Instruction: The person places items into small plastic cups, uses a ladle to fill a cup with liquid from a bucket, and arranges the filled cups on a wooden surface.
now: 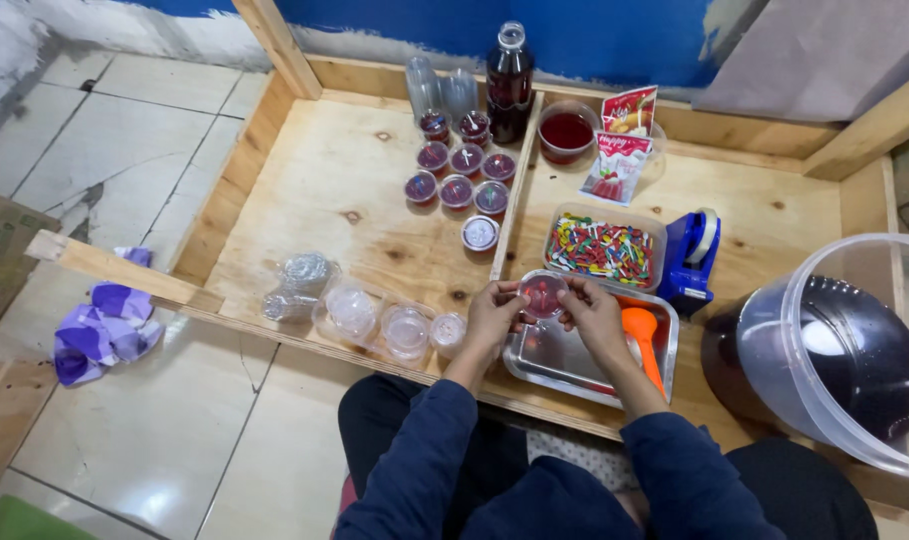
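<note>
Head view
Left hand (pixel 494 312): centre of the frame, fingers closed on the left edge of a small cup (pixel 543 295).
Right hand (pixel 596 318): just right of the left hand, fingers closed on the cup's right edge.
Cup: clear, reddish inside, held between both hands over the near rim of a metal tray (pixel 564 360).
Tray: lower centre-right on the desk (pixel 324 190); an orange scoop (pixel 642 335) lies in it, right of the hands.
Box (pixel 602 248): just above the tray, full of small coloured pieces.
Tape dispenser (pixel 692 255): blue, right of the box.
Filled cups (pixel 457 170): cluster of lidded red cups, upper centre.
Bottle (pixel 510 85): dark red, top centre, with a red bowl (pixel 566 130) to its right.
Empty cups (pixel 374 318): clear, left of the hands.
Bucket (pixel 834 350): clear, dark liquid, right edge.
Cloth (pixel 104 325): purple, on the floor, left.
</note>
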